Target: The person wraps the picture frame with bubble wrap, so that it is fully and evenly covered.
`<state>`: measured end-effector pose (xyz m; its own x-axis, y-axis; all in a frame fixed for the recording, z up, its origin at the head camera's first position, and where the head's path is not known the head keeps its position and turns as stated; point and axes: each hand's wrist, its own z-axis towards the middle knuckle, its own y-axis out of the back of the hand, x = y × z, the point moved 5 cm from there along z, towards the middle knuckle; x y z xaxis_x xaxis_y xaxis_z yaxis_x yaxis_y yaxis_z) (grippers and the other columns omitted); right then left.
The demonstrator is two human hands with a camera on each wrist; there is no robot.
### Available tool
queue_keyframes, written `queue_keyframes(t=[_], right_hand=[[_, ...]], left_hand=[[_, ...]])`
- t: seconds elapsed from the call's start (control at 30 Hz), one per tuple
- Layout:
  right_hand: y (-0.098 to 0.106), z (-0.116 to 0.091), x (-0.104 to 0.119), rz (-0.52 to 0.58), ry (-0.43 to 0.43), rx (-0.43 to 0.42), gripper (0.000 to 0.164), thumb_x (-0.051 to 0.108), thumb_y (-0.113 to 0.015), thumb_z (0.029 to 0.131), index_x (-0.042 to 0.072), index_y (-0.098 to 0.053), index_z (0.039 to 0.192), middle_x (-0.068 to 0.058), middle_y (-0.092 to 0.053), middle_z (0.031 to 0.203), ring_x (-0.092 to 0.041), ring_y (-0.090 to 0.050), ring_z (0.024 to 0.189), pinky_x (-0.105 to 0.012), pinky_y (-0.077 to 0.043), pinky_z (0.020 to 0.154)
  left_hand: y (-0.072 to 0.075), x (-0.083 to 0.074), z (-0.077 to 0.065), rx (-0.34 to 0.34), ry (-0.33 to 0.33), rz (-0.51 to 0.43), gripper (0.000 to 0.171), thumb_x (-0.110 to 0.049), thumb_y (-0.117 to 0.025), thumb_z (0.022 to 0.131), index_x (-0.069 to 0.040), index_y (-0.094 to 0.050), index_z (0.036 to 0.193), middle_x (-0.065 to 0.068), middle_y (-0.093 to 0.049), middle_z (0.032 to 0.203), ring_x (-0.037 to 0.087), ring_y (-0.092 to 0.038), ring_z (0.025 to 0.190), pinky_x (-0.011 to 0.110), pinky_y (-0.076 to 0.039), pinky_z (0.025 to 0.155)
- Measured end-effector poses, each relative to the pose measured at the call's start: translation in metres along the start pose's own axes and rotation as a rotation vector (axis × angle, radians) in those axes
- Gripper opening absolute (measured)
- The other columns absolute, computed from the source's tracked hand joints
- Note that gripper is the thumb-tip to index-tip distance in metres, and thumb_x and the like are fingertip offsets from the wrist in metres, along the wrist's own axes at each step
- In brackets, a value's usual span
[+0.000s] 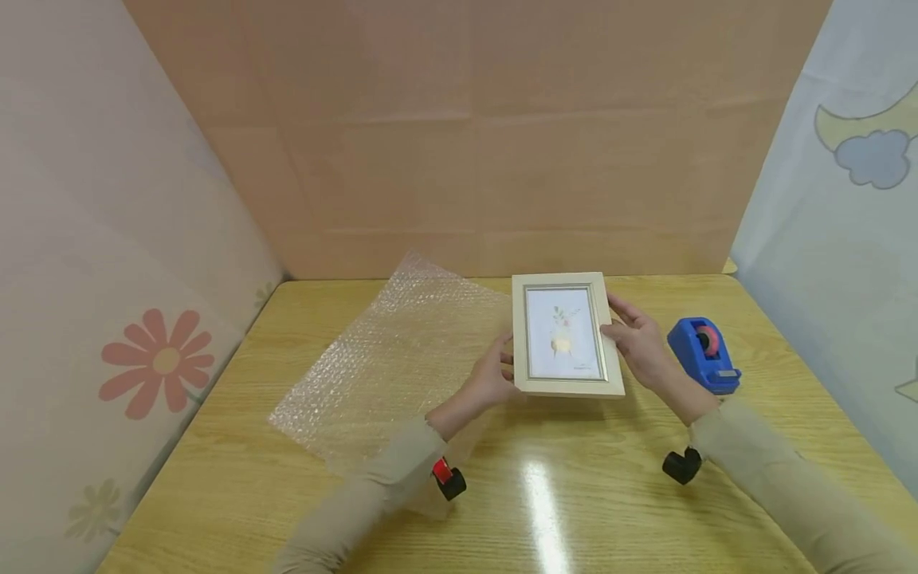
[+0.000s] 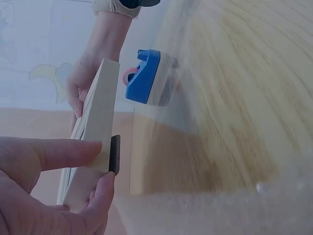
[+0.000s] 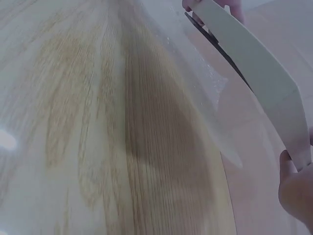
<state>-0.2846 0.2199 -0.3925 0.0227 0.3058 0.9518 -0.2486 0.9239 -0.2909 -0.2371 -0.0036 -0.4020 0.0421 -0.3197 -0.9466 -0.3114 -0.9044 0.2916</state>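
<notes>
A cream-coloured picture frame (image 1: pixel 566 335) with a drawing of a plant in a vase is held up over the table, its front turned to the head camera. My left hand (image 1: pixel 491 379) grips its left edge. At the right edge, my right hand (image 1: pixel 641 343) holds it with the thumb on the front border. Seen from the left wrist, the frame (image 2: pixel 99 115) is edge-on, with a dark piece (image 2: pixel 115 154) standing out from its back by my left fingertips. The right wrist view shows its thick side (image 3: pixel 274 88).
A sheet of clear bubble wrap (image 1: pixel 387 359) lies on the wooden table (image 1: pixel 610 494), left of and partly behind the frame. To the right of my right hand stands a blue tape dispenser (image 1: pixel 688 351) with a pink-red roll. A peach backdrop (image 1: pixel 473 159) rises behind the table.
</notes>
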Motion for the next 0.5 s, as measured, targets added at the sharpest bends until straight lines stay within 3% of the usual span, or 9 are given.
queue_keyframes(t=[0.1,0.3,0.5], right_hand=[[-0.009,0.002,-0.003,-0.032,0.005,0.016,0.063,-0.012,-0.044,0.088,-0.006,-0.012,0.142,-0.02,-0.011,0.149,-0.003,-0.056,0.099,-0.015,-0.048,0.075],[-0.026,0.007,-0.01,0.023,-0.031,-0.052,0.056,-0.008,-0.048,0.088,-0.007,-0.024,0.139,-0.008,-0.035,0.135,-0.006,-0.057,0.099,-0.016,-0.049,0.076],[-0.039,0.009,-0.02,-0.038,-0.097,-0.135,0.054,-0.005,-0.049,0.089,-0.006,-0.028,0.138,-0.011,-0.038,0.131,-0.004,-0.056,0.097,-0.015,-0.048,0.079]], left_hand=[[0.012,0.002,-0.003,-0.002,0.003,-0.004,0.104,0.02,-0.072,0.058,-0.015,-0.024,0.142,0.016,-0.051,0.11,0.024,-0.056,0.085,0.032,-0.052,0.066],[0.029,0.007,-0.01,-0.009,0.007,-0.015,0.103,0.019,-0.071,0.06,-0.015,-0.022,0.143,0.018,-0.049,0.113,0.025,-0.056,0.086,0.033,-0.053,0.067],[0.042,0.013,-0.016,-0.008,0.025,-0.006,0.1,0.019,-0.07,0.062,-0.011,-0.021,0.144,0.022,-0.048,0.114,0.027,-0.056,0.088,0.036,-0.052,0.071]])
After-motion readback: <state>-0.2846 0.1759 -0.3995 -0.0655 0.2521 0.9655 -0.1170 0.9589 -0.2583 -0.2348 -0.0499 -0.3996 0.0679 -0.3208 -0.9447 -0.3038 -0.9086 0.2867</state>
